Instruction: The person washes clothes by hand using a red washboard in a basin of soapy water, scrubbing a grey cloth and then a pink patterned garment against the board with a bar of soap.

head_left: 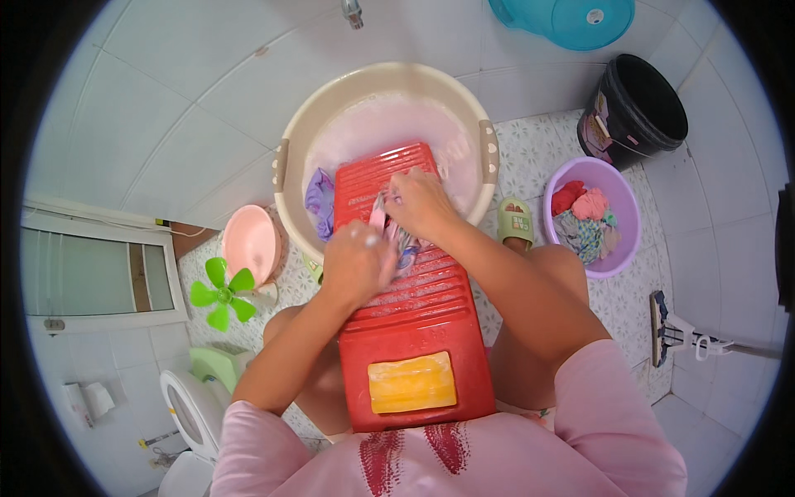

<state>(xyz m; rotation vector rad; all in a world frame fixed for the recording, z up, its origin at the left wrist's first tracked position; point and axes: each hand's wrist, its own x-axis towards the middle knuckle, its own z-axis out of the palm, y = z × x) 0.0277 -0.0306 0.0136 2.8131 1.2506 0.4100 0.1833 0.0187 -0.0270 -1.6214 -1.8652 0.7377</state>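
A red plastic washboard slants from my lap into a large cream basin of soapy water. On its wet, foamy ridges lies a crumpled multicoloured cloth. My right hand grips the upper part of this cloth. Lower down, my left hand is closed on the cloth's other side, foam on its knuckles and its fingers slightly blurred. A yellow bar of laundry soap rests in the recess at the board's near end. Purple fabric hangs half in the water, left of the board.
To the right stand a purple basin of clothes and a black bucket. A squeeze mop leans there. At left are a pink basin, a green fan blade and a toilet. A tap projects above the cream basin.
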